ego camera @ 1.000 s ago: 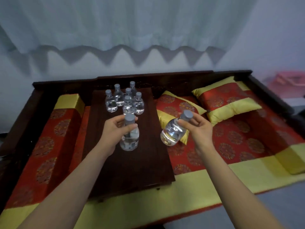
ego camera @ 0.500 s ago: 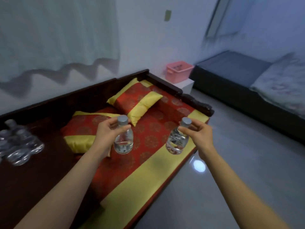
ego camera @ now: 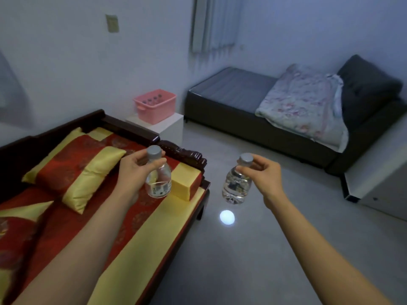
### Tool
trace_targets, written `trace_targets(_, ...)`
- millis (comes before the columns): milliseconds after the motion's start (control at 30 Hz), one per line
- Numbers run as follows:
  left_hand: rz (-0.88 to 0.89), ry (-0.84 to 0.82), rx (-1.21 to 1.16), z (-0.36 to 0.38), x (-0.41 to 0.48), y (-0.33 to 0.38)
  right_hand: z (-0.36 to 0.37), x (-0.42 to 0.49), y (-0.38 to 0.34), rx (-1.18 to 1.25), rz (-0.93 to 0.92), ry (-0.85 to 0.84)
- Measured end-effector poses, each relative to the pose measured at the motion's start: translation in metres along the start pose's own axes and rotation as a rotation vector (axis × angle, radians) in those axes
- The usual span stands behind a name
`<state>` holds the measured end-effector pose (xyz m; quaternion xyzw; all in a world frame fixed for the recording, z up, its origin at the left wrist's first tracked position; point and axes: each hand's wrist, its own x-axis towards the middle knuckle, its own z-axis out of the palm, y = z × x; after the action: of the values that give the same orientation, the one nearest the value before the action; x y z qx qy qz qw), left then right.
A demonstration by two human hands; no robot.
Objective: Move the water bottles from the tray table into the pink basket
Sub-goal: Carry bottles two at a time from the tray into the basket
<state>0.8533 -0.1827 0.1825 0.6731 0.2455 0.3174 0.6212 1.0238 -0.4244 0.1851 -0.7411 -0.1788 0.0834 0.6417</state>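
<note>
Our left grip (ego camera: pixel 134 170) and right grip (ego camera: pixel 263 175) each clasp a water bottle by its neck, left bottle (ego camera: pixel 158 181), right bottle (ego camera: pixel 236 187), pink basket (ego camera: pixel 157 108) well ahead.

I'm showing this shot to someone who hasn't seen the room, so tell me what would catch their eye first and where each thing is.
Front and centre, the left hand and right hand each hold a clear water bottle by its neck, the left bottle over the red and yellow daybed, the right bottle over the grey floor. Farther back, the pink basket stands on a white stand against the wall, bottle caps showing inside.
</note>
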Motion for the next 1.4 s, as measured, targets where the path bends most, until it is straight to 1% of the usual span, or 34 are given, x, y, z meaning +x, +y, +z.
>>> trace_targets(100, -0.026, -0.025, 0.029, 0.046, 0.041, -0.010, -0.027, 0.048, 0.016, 0.028, 0.027, 0.045)
trace_targets(233, -0.059, -0.047, 0.063, 0.097, 0.089, -0.021, -0.041, 0.104, 0.033, 0.038, 0.060, 0.067)
trace_targets(367, -0.079, -0.064, 0.055, 0.152, 0.158, -0.047, -0.050, 0.183, 0.054, 0.046, 0.070, 0.079)
trace_targets(533, -0.142, -0.074, -0.007, 0.220, 0.278, -0.077, -0.057, 0.303, 0.070, 0.053, 0.099, 0.075)
trace_targets(633, -0.181, -0.101, -0.006, 0.257, 0.335, -0.085, -0.066, 0.370, 0.074, 0.031, 0.113, 0.077)
trace_targets(767, -0.202, -0.084, -0.012, 0.300, 0.416, -0.092, -0.074, 0.463, 0.088, 0.004, 0.118, 0.057)
trace_targets(900, -0.163, -0.023, -0.013, 0.338, 0.487, -0.107, -0.076, 0.557, 0.102, -0.011, 0.110, 0.000)
trace_targets(1033, -0.141, 0.110, -0.012, 0.372, 0.553, -0.115, -0.065, 0.652, 0.121, -0.016, 0.069, -0.056)
trace_targets(1100, -0.111, 0.209, -0.029, 0.382, 0.600, -0.119, -0.050, 0.721, 0.120, -0.013, 0.028, -0.115)
trace_targets(1133, -0.123, 0.258, -0.032, 0.384, 0.619, -0.119, -0.040, 0.747, 0.119, -0.034, 0.016, -0.134)
trace_targets(1333, -0.127, 0.411, -0.015, 0.377, 0.719, -0.119, 0.029, 0.865, 0.112, -0.011, -0.012, -0.296)
trace_targets(1400, -0.135, 0.451, -0.014, 0.369, 0.749, -0.122, 0.058, 0.898, 0.113, 0.009, 0.006, -0.328)
